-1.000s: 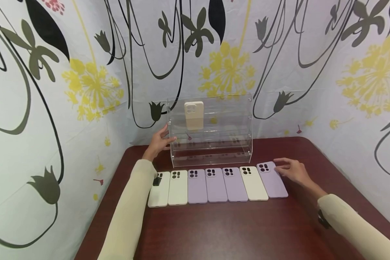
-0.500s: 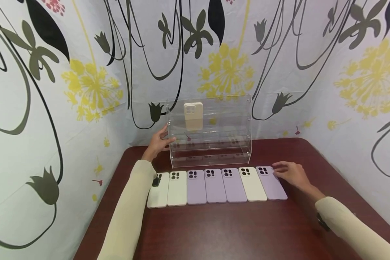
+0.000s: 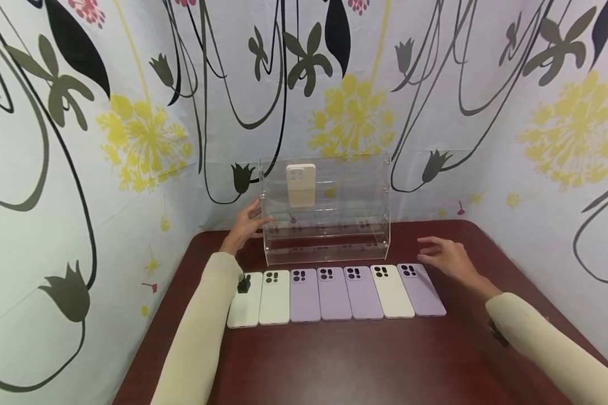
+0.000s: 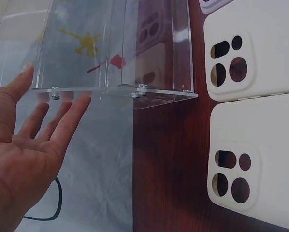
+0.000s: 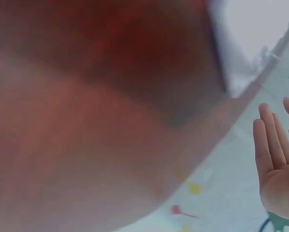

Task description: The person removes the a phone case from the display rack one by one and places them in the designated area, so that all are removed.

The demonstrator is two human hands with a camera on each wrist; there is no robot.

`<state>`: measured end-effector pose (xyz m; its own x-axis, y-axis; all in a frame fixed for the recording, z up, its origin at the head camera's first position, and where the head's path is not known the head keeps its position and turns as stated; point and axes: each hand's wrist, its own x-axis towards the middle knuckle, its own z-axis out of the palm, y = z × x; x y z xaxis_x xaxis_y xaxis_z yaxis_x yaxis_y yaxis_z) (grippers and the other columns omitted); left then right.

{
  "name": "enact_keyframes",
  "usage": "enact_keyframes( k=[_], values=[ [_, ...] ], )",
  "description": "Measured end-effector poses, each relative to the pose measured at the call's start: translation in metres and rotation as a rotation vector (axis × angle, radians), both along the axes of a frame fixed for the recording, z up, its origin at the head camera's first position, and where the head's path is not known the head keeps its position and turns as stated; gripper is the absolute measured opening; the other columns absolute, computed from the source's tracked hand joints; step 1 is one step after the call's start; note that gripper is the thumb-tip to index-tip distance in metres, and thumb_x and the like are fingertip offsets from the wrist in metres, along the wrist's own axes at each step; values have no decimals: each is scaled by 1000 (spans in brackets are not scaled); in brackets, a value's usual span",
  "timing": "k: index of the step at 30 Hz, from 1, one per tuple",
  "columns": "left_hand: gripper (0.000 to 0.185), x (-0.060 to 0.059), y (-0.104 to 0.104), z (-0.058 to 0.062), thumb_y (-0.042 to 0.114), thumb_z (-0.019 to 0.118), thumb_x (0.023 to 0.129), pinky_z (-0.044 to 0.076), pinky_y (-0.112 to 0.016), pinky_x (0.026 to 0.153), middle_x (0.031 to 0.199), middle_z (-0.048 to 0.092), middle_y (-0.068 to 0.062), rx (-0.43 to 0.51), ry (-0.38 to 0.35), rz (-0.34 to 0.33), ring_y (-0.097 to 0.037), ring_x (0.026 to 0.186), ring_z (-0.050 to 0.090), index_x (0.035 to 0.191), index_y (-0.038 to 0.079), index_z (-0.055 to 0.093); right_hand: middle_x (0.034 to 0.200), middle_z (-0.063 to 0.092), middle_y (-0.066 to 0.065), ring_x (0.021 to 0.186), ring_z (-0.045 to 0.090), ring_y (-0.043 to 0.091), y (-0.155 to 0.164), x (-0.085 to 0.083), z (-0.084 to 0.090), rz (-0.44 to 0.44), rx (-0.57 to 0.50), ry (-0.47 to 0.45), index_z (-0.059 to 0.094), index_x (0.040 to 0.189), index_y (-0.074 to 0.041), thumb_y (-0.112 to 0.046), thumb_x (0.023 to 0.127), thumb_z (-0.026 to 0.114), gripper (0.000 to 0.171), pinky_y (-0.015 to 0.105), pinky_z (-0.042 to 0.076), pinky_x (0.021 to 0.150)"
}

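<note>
A clear acrylic tiered stand (image 3: pixel 329 256) stands at the back of the table, with a cream phone case (image 3: pixel 301 185) upright on an upper tier. My left hand (image 3: pixel 244 228) is at the stand's left side panel, its fingers extended and lying against the edge in the left wrist view. Several white and lilac phone cases lie flat in a row before the stand. Just beyond the row's right end, my right hand (image 3: pixel 448 260) hovers beside the last lilac case (image 3: pixel 427 293). It holds nothing, and its fingers look straight in the right wrist view.
The dark red wooden table (image 3: pixel 354 360) ends at a patterned fabric wall (image 3: pixel 425 112) on the back and both sides. My left sleeve (image 3: pixel 197 326) passes beside the leftmost white case (image 3: pixel 244 309). Much of the right wrist view is blurred.
My right hand has come off the upper corner of the last lilac case, which now lies straighter and level with the row. The left hand stays at the stand.
</note>
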<state>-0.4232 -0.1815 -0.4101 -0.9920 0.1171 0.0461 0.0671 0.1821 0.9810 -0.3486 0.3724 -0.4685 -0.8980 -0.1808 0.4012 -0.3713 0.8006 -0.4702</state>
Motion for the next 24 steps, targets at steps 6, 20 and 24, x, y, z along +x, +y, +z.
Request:
enact_keyframes(
  k=[6,20,24],
  values=[
    [80,0,0,-2,14,70,101,56,-57,100,167,32,-18,2,-1,23,-41,135,55,166,32,27,97,80,11,86,78,30,-36,-27,31,45,-24,60,73,127,-6,-17,90,85,41,16,53,62],
    [77,-3,-1,-6,16,70,102,59,-54,97,167,34,-16,-5,-3,33,-37,134,57,165,36,29,102,79,13,86,78,30,-124,-70,84,139,-57,94,72,129,-10,-15,92,82,39,49,64,70],
    [78,-3,-1,-4,14,71,101,59,-55,97,166,36,-16,-3,-1,43,-39,134,57,164,36,31,103,79,13,87,78,31,-140,-76,95,149,-77,98,72,130,-10,-18,92,83,40,51,64,74]
  ],
)
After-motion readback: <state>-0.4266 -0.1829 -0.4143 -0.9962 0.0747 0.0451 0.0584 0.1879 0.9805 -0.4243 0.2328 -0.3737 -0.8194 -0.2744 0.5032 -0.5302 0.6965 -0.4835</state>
